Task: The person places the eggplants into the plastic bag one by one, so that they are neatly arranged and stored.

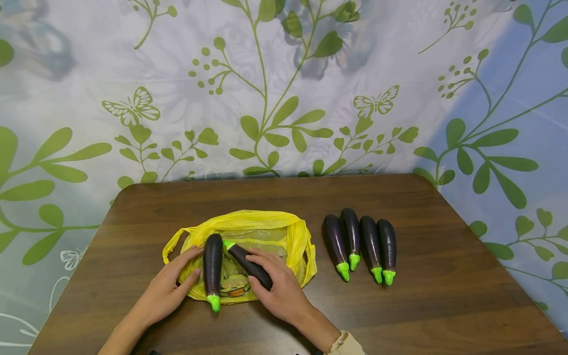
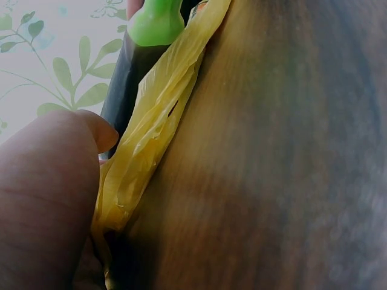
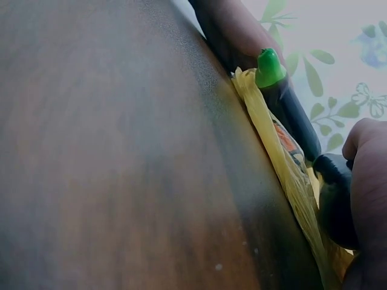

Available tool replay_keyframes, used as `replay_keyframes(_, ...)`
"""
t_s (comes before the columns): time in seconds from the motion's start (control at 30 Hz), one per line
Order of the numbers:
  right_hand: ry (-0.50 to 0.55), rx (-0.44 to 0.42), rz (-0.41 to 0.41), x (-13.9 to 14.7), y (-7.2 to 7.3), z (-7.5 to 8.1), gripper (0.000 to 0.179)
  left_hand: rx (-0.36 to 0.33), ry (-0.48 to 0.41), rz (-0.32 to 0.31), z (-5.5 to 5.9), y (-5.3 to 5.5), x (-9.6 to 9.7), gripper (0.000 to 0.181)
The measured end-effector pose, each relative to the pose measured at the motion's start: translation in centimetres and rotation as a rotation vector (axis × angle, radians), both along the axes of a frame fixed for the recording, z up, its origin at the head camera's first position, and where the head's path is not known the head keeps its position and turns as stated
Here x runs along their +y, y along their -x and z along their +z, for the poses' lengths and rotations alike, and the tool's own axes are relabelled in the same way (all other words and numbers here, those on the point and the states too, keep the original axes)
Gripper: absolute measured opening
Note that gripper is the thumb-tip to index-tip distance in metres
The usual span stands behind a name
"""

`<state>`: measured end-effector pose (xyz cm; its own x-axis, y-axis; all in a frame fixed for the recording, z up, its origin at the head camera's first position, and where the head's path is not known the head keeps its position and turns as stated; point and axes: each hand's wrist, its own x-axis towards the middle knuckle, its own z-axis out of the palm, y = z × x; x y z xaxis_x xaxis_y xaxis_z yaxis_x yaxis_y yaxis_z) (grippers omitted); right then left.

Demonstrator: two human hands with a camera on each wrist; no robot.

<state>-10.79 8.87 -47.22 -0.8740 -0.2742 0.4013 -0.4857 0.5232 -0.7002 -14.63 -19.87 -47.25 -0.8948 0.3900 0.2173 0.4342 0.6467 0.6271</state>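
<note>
A yellow plastic bag (image 1: 248,220) lies on the table with its mouth spread wide. One dark purple eggplant (image 1: 213,266) with a bright green cap lies on the bag's left part, cap toward me. Along its left side rests my left hand (image 1: 166,291), fingers loosely extended; in the left wrist view the thumb (image 2: 100,130) is close beside it. My right hand (image 1: 279,288) holds a second eggplant (image 1: 243,257) by its thick end, thumb and fingers on either side. That one slants over the bag, its green cap near the first eggplant.
Several more eggplants (image 1: 350,231) lie side by side to the right of the bag, green caps toward me. The brown wooden table (image 1: 443,296) ends at the back against a patterned cloth (image 1: 377,74) with green leaves and butterflies.
</note>
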Motion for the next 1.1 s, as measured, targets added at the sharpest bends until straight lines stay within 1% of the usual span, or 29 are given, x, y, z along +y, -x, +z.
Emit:
replay_keyframes(0.17, -0.003, -0.042, 0.004, 0.03, -0.04, 0.04, 0.043, 0.003, 0.001, 0.001, -0.02, -0.02, 0.01, 0.045)
replay_keyframes(0.43, -0.029, -0.047, 0.013, -0.05, -0.02, 0.02, 0.044, -0.006, -0.008, 0.001, -0.08, 0.00, -0.02, 0.045)
replay_keyframes(0.67, -0.057, -0.066, 0.032, -0.11, -0.07, 0.16, 0.048, -0.017, -0.024, -0.003, -0.14, 0.07, -0.04, 0.046)
replay_keyframes(0.9, -0.148, -0.092, 0.053, -0.07, -0.25, 0.23, 0.053, -0.029, -0.027, -0.004, -0.20, 0.07, -0.10, 0.046)
replay_keyframes(1.1, -0.187, -0.132, 0.085, -0.01, -0.36, 0.44, 0.058, -0.033, -0.029, -0.001, -0.13, 0.06, -0.05, 0.046)
